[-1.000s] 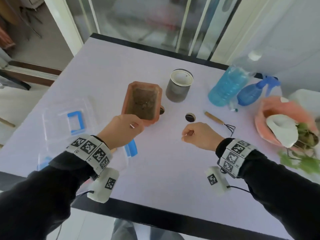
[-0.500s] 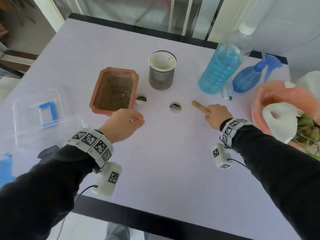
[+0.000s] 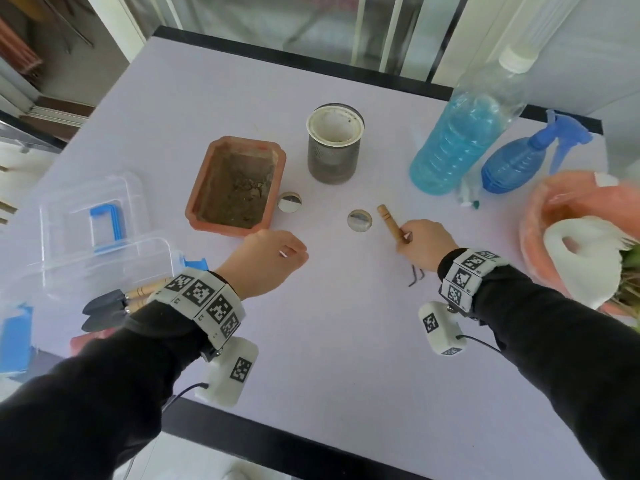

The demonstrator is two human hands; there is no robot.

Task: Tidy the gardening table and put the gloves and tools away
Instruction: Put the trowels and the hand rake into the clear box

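Observation:
My right hand (image 3: 424, 245) is closed around a small rake (image 3: 390, 221); its wooden handle sticks out toward the far side and its dark tines (image 3: 415, 276) hang below my palm. My left hand (image 3: 268, 263) hovers over the table with its fingers curled and nothing in it, just in front of the terracotta planter (image 3: 237, 183). A clear plastic box (image 3: 104, 268) with blue clasps stands at the left; two small wooden-handled trowels (image 3: 114, 304) lie in it. A white glove (image 3: 581, 258) lies in the orange basin (image 3: 540, 216) at the right.
A grey mesh pot (image 3: 333, 147) stands behind the planter. A blue water bottle (image 3: 460, 133) and a blue spray bottle (image 3: 519, 161) stand at the back right. Two round holes (image 3: 359, 220) open in the purple table top. The clear box lid (image 3: 90, 209) lies at the left.
My right hand reached the rake, closed on its handle and pulled it nearer. My left hand stayed by the planter. The view shifted, revealing the trowels in the box.

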